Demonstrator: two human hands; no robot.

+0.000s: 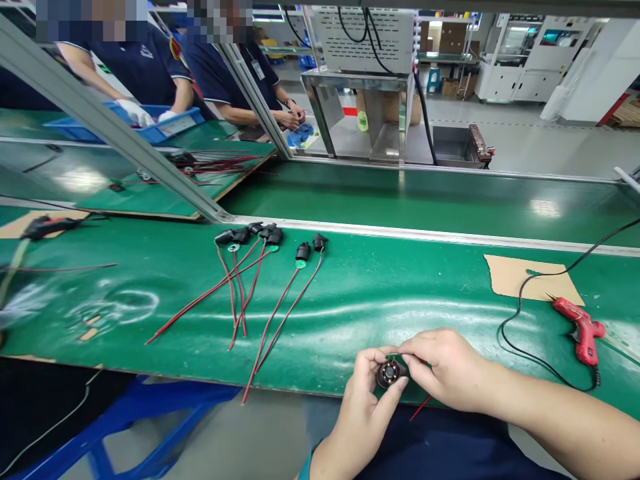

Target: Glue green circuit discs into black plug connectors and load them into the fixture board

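Near the front edge of the bench, my left hand [367, 400] has its thumb and fingers closed round a black cylindrical part [390, 373]. The part's open end faces up at me and shows a ring of small metallic spots round a pale centre. My right hand [440, 367] pinches a thin wire [396, 354] at the top rim of this part. A red wire [420, 408] sticks out below my right hand; how it joins the part is hidden. Further left on the bench lie two similar black parts [303, 251] with red wires, and a cluster of several more [270, 234].
At right lies a red glue gun [583, 330] with a black cord, beside a cardboard piece [530, 277]. Another glue gun [50, 227] is at far left. A metal frame post [115, 120] crosses the left side. Two people work behind, one at a blue tray [170, 127].
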